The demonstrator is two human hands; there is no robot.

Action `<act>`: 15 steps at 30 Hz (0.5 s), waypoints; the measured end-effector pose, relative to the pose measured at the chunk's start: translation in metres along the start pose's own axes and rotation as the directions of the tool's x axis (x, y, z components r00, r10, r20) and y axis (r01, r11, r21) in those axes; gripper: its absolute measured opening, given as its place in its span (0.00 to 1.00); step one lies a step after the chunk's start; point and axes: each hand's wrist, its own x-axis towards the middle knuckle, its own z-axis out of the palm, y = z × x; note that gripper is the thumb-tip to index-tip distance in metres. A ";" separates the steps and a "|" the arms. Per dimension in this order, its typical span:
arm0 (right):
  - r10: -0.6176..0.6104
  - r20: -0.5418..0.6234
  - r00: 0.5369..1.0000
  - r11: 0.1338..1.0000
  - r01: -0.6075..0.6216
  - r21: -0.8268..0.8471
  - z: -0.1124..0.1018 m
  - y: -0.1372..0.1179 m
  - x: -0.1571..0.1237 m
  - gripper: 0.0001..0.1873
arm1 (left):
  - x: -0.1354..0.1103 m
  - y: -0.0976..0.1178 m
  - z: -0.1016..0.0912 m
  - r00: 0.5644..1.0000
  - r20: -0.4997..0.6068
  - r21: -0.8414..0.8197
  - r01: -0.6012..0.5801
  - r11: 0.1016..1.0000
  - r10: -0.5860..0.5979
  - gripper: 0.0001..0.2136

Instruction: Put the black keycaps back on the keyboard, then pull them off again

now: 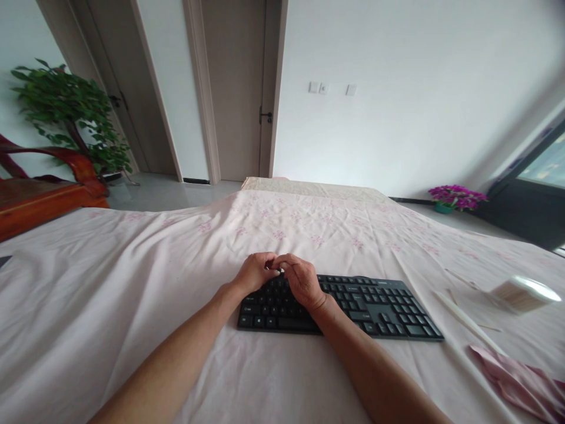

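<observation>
A black full-size keyboard [382,312] lies flat on a pale pink flowered cloth. Above its upper left part, my left hand [256,273] and my right hand [302,281] meet, fingertips touching. Both are closed in a pinch around a small dark spot between them; whatever is there is too small and too covered to name. The right hand and wrist hide some of the keys in the left half of the board. The right forearm crosses over the keyboard's lower edge, while the left one comes in past its left end.
Right of the keyboard are a clear box of thin sticks [523,294], a long white strip [470,323], several loose thin sticks and a crumpled pink cloth [523,380]. A wooden armchair [83,171] stands at left, with a leafy plant [73,112] behind. Purple flowers [459,196] stand far right.
</observation>
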 end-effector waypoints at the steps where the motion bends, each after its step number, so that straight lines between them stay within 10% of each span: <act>1: 0.012 -0.014 1.000 1.000 -0.012 0.011 0.001 0.000 0.000 0.16 | 0.000 0.000 0.000 1.000 0.000 -0.007 -0.001 1.000 0.001 0.04; 15: 0.163 -0.272 0.948 0.986 -0.146 0.082 -0.001 0.006 0.001 0.16 | 0.006 -0.007 -0.008 0.987 -0.096 -0.240 0.105 0.965 -0.131 0.14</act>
